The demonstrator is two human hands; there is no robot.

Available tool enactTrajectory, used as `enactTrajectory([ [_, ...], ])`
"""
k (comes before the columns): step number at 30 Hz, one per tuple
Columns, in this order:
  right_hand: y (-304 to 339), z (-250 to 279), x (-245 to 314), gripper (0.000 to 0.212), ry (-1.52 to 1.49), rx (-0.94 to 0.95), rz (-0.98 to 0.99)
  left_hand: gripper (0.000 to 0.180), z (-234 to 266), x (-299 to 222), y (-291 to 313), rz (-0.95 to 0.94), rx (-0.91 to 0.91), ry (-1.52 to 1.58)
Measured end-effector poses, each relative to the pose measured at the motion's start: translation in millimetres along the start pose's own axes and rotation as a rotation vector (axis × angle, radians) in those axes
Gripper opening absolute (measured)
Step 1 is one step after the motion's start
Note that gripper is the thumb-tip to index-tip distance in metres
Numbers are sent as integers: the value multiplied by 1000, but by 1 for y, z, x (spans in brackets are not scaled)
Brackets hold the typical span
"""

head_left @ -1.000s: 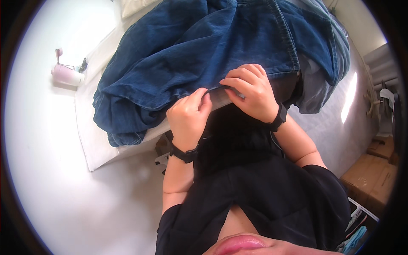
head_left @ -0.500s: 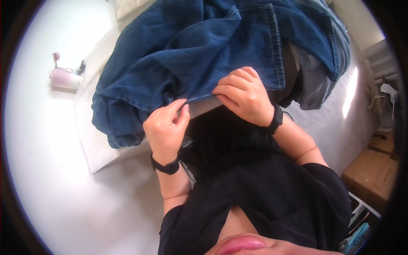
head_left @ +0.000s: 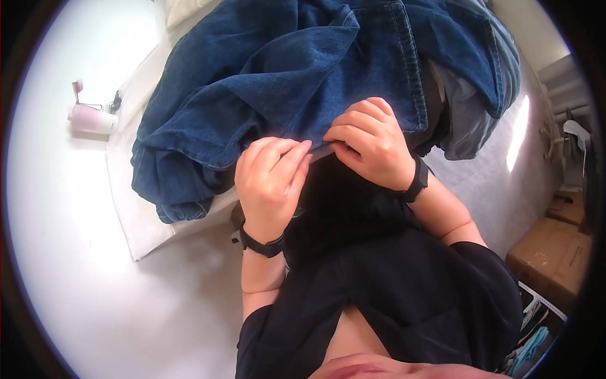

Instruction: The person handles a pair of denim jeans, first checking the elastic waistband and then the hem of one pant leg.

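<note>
A large blue denim garment (head_left: pixel 271 95) lies rumpled across a white-covered surface (head_left: pixel 142 234) in front of me. Its stitched near edge runs between my hands, and a seamed hem stands out to the right. My left hand (head_left: pixel 268 180) pinches this edge between thumb and fingers. Close beside it, my right hand (head_left: pixel 371 144) pinches the same edge a little to the right, its fingers curled. A paler grey-blue part of the cloth (head_left: pixel 466 126) hangs at the garment's right side. Whether the garment is trousers or a jacket I cannot tell.
At the far left a pale pink and white bottle (head_left: pixel 93 119) with a loop strap lies or stands by the surface's edge. Cardboard boxes (head_left: pixel 550 251) are stacked at the right. Below them is a container with folded cloths (head_left: pixel 531 344). A cream cushion (head_left: pixel 183 9) shows at the top.
My left hand has slid right along the denim edge, closer to my right hand. My right hand has shifted slightly right. Both still pinch the edge.
</note>
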State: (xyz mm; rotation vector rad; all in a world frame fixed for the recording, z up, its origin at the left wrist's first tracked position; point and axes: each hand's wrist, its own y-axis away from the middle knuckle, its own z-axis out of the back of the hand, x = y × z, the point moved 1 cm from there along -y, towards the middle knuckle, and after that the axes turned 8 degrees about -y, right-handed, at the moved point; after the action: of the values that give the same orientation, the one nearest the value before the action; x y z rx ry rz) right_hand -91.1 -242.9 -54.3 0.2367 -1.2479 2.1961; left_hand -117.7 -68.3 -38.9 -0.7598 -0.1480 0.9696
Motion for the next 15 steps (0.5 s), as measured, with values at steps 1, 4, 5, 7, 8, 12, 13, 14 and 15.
enactTrajectory([
  [1,0,0,0,17,-5,-1,6,24,0,0,0,-5,-8,-7],
  [4,0,0,0,17,-7,-7,7,20,-2,2,-1,3,-5,14],
  [5,0,-1,0,17,-3,-9,9,19,-4,3,-1,20,10,42],
  [7,2,-4,1,18,-21,16,-4,19,-6,5,-1,7,20,23],
  [8,1,-4,3,18,-20,16,-3,18,-7,6,-1,-5,31,3],
  [12,0,-9,8,24,-90,-8,-45,20,-7,5,-3,-18,39,6],
  [13,0,-11,7,23,-88,-14,-34,19,-6,4,-5,-2,52,15],
  [14,1,-11,6,21,-86,-20,-23,17,-5,3,-6,13,66,25],
  [15,1,-11,6,21,-88,-21,-26,17,-5,3,-6,13,68,24],
])
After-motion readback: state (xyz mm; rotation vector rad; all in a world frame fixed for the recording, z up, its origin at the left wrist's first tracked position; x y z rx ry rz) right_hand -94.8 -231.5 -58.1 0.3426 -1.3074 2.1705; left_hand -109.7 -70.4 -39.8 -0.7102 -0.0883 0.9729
